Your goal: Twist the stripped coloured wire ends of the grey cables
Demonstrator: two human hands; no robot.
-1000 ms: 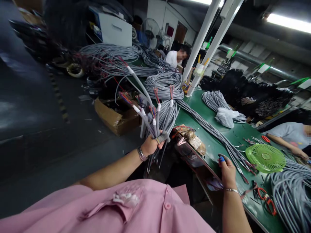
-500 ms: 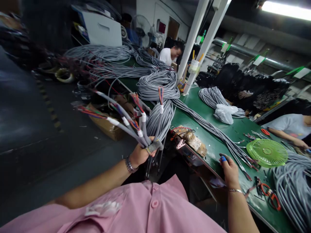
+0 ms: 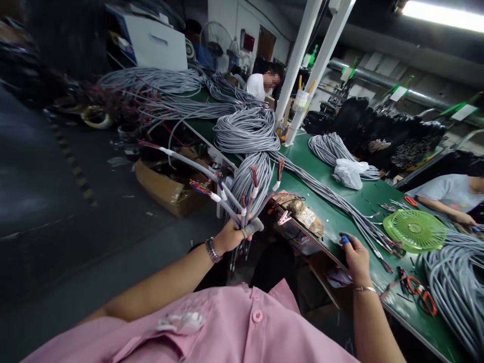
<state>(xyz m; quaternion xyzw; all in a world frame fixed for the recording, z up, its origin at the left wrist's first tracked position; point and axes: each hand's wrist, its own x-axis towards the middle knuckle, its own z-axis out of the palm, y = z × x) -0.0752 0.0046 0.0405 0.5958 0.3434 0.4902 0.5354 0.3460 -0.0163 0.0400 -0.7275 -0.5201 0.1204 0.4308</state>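
My left hand (image 3: 235, 236) is closed round a bunch of grey cables (image 3: 228, 205), in front of my body and left of the table edge. Their ends fan upward, with white tape bands and bare coloured wires showing. A grey cover is on the thumb of this hand. At the front edge of the green table (image 3: 333, 229), my right hand (image 3: 356, 259) has its fingers curled together, blue tape on one digit and a dark cover on another. Whatever it may hold is hidden. Behind my left hand, a thick coil of grey cable (image 3: 252, 176) hangs over the table edge.
More grey cables (image 3: 325, 194) run along the table. To the right are a green basket (image 3: 414, 229), orange-handled scissors (image 3: 427, 302) and another cable coil (image 3: 457, 292). A cardboard box (image 3: 162, 194) stands on the floor at left. Two people work across the table.
My left hand has shifted slightly right with the cables. Their ends have spread, one now leaning right. My right hand has stayed almost in place.
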